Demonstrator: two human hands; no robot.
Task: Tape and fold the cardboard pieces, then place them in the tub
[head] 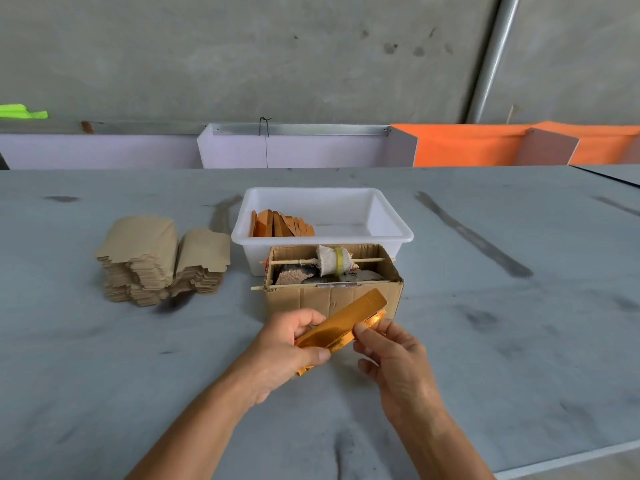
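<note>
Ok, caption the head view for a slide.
Both hands hold a folded gold cardboard piece before the white tub.

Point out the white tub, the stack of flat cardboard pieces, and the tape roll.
white tub (391, 233): head view, on its near right rim.
stack of flat cardboard pieces (145, 244): head view, on the top sheet of the taller left pile.
tape roll (338, 261): head view, on the yellowish band around the stick.

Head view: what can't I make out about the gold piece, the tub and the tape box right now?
- Gold piece: its lower end is hidden behind the left hand; any tape on it can't be made out.
- White tub: the near wall hides the bottom of the folded pieces, so no count.
- Cardboard box: contents under the tape roll are dark, unclear.
</note>
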